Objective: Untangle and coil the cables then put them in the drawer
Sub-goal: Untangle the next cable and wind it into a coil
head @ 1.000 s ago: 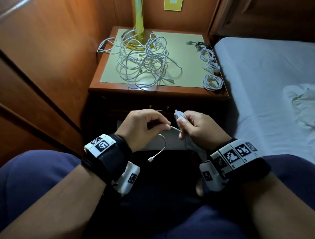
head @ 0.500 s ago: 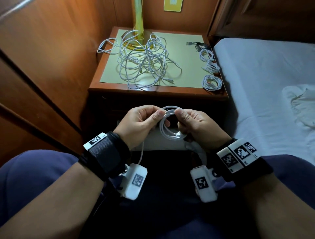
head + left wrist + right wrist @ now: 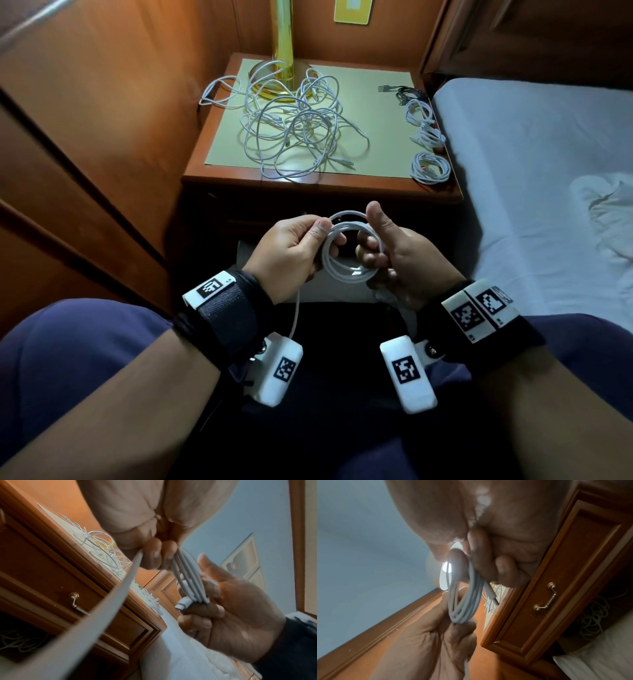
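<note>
While both hands are working above the lap, left grip (image 3: 291, 251) pinching the white cable coil (image 3: 346, 253), right grip (image 3: 394, 253) grasping its opposite side, tangled cables (image 3: 294, 126) lying beyond on the counter (image 3: 376, 113).

Wooden nightstand (image 3: 308, 188), yellow mat (image 3: 376, 113), tangled white cables (image 3: 294, 133), lamp base (image 3: 270, 92), coiled cables (image 3: 430, 168)

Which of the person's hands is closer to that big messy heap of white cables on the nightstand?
Left. The left hand sits below the tangled cables, nearly in line with them; the right hand is further toward the bed side.
</note>
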Tool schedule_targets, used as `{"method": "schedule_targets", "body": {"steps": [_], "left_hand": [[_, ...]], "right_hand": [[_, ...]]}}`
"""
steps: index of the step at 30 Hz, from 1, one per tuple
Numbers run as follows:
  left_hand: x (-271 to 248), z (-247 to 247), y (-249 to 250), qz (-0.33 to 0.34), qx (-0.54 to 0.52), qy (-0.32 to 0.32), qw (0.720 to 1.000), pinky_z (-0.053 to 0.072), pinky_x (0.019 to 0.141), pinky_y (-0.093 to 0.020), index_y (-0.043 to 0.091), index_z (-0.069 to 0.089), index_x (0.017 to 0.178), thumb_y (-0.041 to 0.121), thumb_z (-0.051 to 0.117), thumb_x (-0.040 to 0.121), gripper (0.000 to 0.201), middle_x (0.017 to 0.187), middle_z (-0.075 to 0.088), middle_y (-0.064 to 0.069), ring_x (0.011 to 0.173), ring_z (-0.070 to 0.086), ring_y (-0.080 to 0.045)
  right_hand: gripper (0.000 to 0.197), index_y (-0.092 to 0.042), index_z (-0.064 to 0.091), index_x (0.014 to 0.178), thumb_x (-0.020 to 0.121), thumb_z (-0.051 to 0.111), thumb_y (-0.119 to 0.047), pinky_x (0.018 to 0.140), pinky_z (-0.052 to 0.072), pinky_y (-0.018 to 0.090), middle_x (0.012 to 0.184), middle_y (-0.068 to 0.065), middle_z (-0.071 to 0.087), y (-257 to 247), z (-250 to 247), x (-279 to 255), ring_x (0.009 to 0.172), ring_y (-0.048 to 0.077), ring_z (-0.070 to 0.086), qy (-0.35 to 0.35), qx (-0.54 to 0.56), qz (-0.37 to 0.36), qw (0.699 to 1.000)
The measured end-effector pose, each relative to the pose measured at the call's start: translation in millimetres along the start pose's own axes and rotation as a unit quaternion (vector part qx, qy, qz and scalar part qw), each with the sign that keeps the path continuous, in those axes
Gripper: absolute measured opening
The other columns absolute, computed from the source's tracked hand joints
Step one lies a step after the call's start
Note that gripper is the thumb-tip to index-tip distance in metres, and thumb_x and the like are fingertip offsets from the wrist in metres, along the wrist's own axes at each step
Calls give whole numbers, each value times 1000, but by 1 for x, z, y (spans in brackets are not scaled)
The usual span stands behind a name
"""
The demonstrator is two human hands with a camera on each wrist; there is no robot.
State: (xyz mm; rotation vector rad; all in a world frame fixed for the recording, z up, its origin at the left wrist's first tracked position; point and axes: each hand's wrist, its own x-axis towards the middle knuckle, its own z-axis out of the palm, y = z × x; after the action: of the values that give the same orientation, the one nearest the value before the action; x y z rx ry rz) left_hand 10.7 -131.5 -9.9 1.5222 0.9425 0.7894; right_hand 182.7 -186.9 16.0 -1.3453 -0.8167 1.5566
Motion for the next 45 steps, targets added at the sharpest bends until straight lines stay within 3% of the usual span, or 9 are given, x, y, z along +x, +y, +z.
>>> {"method": "schedule_targets", "body": {"steps": [7, 9, 12, 17, 24, 31, 35, 39, 45], "left_hand": [[5, -9, -2, 27, 101, 47, 993, 49, 61, -21, 16, 73, 85, 18, 54, 102, 26, 72, 70, 4, 63, 59, -6], [5, -12, -4, 52, 128, 36, 990, 50, 78, -20, 18, 74, 97, 16, 57, 100, 18, 89, 69, 1, 81, 63, -6], [2, -13, -8, 84, 214, 30, 973, 43, 76, -12, 15, 76, 105, 9, 65, 93, 17, 85, 57, 8, 76, 56, -4], [-2, 0, -1, -5, -5, 33, 999, 60, 68, -29, 8, 77, 98, 2, 65, 93, 14, 84, 76, -13, 71, 69, -16], [-6, 4, 7, -130, -244, -9, 961, 54, 75, -34, -6, 70, 107, 17, 48, 101, 32, 89, 69, -16, 79, 65, -23], [-9, 11, 2, -108, -244, -5, 964, 55, 91, -35, -1, 69, 111, 8, 60, 91, 23, 100, 69, -19, 94, 65, -27], [-7, 10, 0, -85, -266, -14, 960, 56, 79, -28, -2, 61, 111, -6, 55, 93, 19, 88, 71, -12, 79, 68, -19], [-5, 6, 7, -126, -331, -41, 934, 50, 78, -33, -3, 57, 124, 7, 59, 78, 48, 81, 66, -6, 73, 62, -17], [-8, 12, 10, -112, -322, -16, 940, 43, 71, -34, 6, 55, 118, 4, 62, 74, 45, 72, 56, -1, 64, 53, -14]], "right_hand": [[43, -24, 36, 63, 90, 49, -55, 43, 14, 23, 53, -7, 25, 6, 3, 4, 43, 7, 19, 4, 50, -26, 998], [44, -24, 36, 62, 85, 50, -59, 42, 18, 22, 54, -6, 24, 6, 6, 4, 43, 8, 21, -2, 62, -34, 998], [45, -23, 35, 64, 84, 47, -62, 39, 28, 19, 55, -5, 24, 2, 3, 2, 41, 7, 24, 5, 83, -40, 996], [46, -22, 32, 66, 85, 45, -61, 39, 27, 19, 54, -5, 23, 0, 3, 0, 41, 8, 23, -7, 89, -27, 996], [45, -21, 34, 66, 98, 38, -52, 35, 24, 13, 54, -5, 28, 6, 7, 3, 38, 5, 24, 43, 24, -61, 997], [43, -23, 43, 60, 89, 44, -54, 40, 24, 21, 53, -3, 32, 13, 6, 8, 43, 9, 26, 58, -32, -131, 989], [49, -29, 57, 54, 93, 45, -56, 42, 29, 21, 52, -5, 38, 18, 6, 12, 44, 9, 32, 66, -85, -166, 980], [50, -26, 54, 55, 95, 45, -54, 45, 27, 25, 51, -5, 37, 18, 6, 17, 46, 11, 30, 79, -87, -177, 977], [48, -36, 61, 55, 98, 42, -47, 48, 29, 22, 51, -10, 38, 20, 12, 15, 47, 9, 32, 51, -114, -214, 969]]}}
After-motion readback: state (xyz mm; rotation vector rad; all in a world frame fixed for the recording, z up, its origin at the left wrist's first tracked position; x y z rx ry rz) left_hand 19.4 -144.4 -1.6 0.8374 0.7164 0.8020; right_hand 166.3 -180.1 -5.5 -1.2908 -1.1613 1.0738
